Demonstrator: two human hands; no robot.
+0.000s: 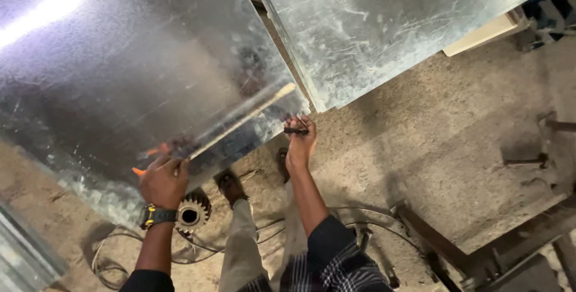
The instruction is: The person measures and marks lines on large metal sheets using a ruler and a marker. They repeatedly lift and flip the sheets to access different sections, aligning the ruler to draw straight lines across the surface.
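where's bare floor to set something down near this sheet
Open floor lies right of the right hand, between the second metal sheet and the steel frame. It is crowded under the left hand: a gear, cables and the person's feet.

Under your feet is a dusty dirt floor. A toothed gear lies at seven o'clock, loose cables beside it, dark metal bars at five o'clock.
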